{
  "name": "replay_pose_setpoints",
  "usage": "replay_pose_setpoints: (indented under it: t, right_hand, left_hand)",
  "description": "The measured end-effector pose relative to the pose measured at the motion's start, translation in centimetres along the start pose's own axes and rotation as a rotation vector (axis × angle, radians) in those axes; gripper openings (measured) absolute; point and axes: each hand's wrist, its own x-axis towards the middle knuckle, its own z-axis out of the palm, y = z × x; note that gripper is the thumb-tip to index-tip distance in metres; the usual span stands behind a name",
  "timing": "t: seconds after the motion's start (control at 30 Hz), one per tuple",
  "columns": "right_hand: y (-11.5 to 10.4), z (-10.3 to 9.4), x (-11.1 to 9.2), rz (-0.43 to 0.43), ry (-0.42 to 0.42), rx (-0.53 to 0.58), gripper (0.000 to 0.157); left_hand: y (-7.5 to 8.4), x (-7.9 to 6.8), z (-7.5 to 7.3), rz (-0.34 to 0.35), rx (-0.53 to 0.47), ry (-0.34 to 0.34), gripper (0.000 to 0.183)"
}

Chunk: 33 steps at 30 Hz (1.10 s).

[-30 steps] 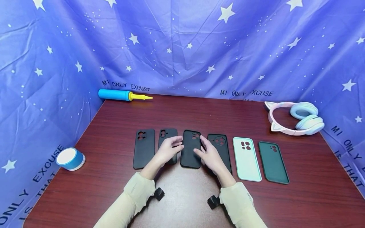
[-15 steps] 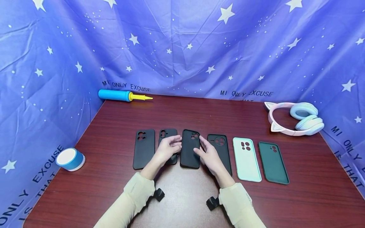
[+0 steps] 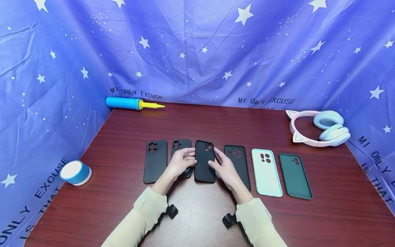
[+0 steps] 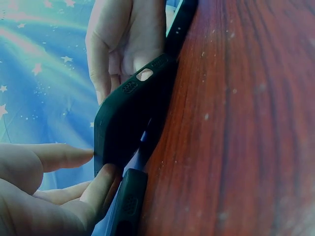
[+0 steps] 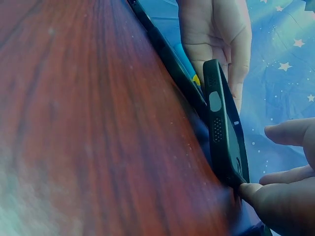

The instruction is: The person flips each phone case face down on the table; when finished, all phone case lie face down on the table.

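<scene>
A black phone case (image 3: pixel 204 164), hollow side up, stands tilted between my hands, its left edge raised off the table and its right edge low. My left hand (image 3: pixel 180 163) pinches the raised edge; in the left wrist view its thumb (image 4: pixel 74 155) meets the rim and a finger lies underneath. Beside the lower edge is my right hand (image 3: pixel 228 171). One of its fingers (image 5: pixel 250 192) touches that edge, while the thumb (image 5: pixel 285 132) stays apart from the rim in the right wrist view. Under my left hand lies another black case (image 3: pixel 185 143), partly covered.
In the same row lie a black case (image 3: pixel 155 163) at far left, a black case with a round camera opening (image 3: pixel 239 164), a mint case (image 3: pixel 267 176) and a green case (image 3: pixel 296 180). Farther out are cat-ear headphones (image 3: pixel 333 133), a blue pump (image 3: pixel 123 103) and a blue-white cylinder (image 3: pixel 75 173).
The black case between my hands, flat a second ago, now has its left edge lifted and sits slightly farther left. My right hand has shifted a little left with it.
</scene>
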Motion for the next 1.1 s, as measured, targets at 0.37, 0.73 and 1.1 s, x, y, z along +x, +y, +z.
replay_pose_setpoints:
  t: [0.37,0.73,1.1]
  right_hand:
    - [-1.1,0.4,-0.9,-0.099,0.073,-0.259,0.059]
    - [-0.9,0.5,-0.9,-0.084,0.049,-0.289,0.056]
    - [-1.0,0.6,-1.0,-0.051,0.038,-0.294,0.059]
  left_hand:
    - [0.3,-0.2,-0.1,-0.006,-0.019,0.021,0.052]
    - [0.2,-0.2,0.0,0.058,0.005,-0.024,0.051]
    - [0.3,-0.2,0.0,0.133,-0.017,-0.08,0.047]
